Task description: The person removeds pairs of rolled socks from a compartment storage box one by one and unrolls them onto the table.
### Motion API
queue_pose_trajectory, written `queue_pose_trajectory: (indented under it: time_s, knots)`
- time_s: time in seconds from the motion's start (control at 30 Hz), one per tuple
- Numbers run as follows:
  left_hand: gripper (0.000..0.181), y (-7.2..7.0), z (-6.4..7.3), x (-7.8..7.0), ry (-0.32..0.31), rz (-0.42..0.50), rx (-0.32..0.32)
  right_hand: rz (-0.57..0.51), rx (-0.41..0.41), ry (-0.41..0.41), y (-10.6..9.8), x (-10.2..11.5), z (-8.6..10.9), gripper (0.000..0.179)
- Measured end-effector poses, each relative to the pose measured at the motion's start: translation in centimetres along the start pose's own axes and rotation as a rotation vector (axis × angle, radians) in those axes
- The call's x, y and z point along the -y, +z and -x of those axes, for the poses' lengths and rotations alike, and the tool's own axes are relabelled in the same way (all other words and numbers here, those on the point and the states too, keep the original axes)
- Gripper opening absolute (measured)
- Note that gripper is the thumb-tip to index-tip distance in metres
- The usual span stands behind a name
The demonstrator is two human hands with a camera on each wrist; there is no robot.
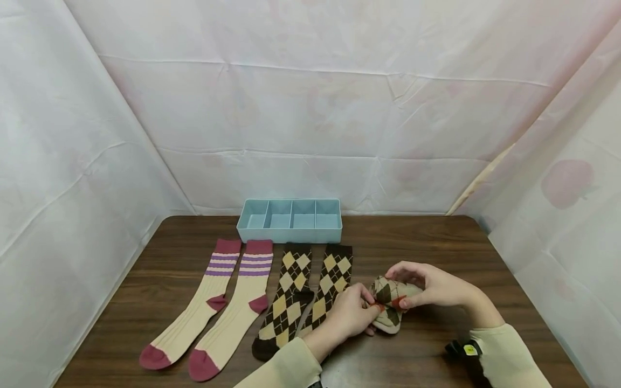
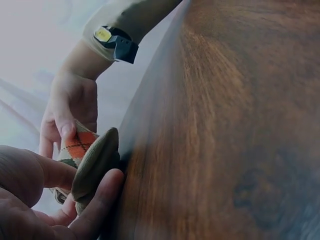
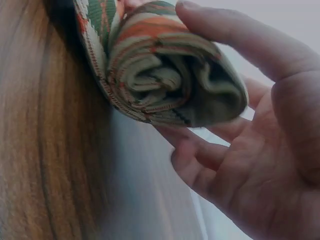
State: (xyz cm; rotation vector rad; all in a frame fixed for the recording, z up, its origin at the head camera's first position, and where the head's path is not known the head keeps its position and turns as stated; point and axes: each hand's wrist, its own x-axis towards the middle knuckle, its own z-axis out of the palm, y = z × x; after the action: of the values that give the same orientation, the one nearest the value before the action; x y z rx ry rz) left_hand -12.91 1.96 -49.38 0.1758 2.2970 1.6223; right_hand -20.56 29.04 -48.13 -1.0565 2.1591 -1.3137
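A beige argyle sock bundle [image 1: 390,322] with green and orange diamonds is held between both hands, low over the right part of the table. My left hand [image 1: 350,312] pinches its left side; in the left wrist view, thumb and fingers meet around a folded beige edge [image 2: 97,162]. My right hand [image 1: 443,286] grips the other side, thumb in front and fingers behind. Seen from its end in the right wrist view, the sock roll [image 3: 155,85] shows spiral layers and a loose open fold. The inner layers are partly hidden.
Two cream socks [image 1: 233,315] with maroon toes and purple stripes lie flat at the left. Beside them lie two dark brown argyle socks [image 1: 291,269], one partly behind my left arm. A light blue four-part box [image 1: 291,235] stands at the table's back edge.
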Motion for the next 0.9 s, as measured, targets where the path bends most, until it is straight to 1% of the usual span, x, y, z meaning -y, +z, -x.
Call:
queue_pose_trajectory:
  time_s: [0.13, 0.2, 0.37, 0.53, 0.73, 0.9]
  knots:
    - [0.019, 0.1, 0.0, 0.1, 0.013, -0.032, -0.014, 0.085, -0.063, 0.029, 0.2, -0.1, -0.3, 0.047]
    - [0.019, 0.2, 0.0, 0.1, 0.024, -0.042, -0.016, 0.131, -0.085, 0.029, 0.3, -0.1, -0.3, 0.045]
    - [0.018, 0.3, 0.1, 0.2, 0.053, -0.052, 0.002, 0.212, -0.102, 0.016, 0.3, 0.1, -0.2, 0.043]
    - [0.018, 0.5, 0.2, 0.3, 0.074, -0.069, 0.029, 0.232, -0.108, 0.005, 0.1, -0.1, 0.0, 0.041]
    - [0.018, 0.5, 0.2, 0.4, 0.095, -0.149, 0.039, 0.212, -0.129, -0.004, -0.1, -0.7, 0.1, 0.039]
    - [0.017, 0.5, 0.2, 0.5, 0.100, -0.179, 0.038, 0.243, -0.169, -0.010, -0.1, -1.1, 0.1, 0.036]
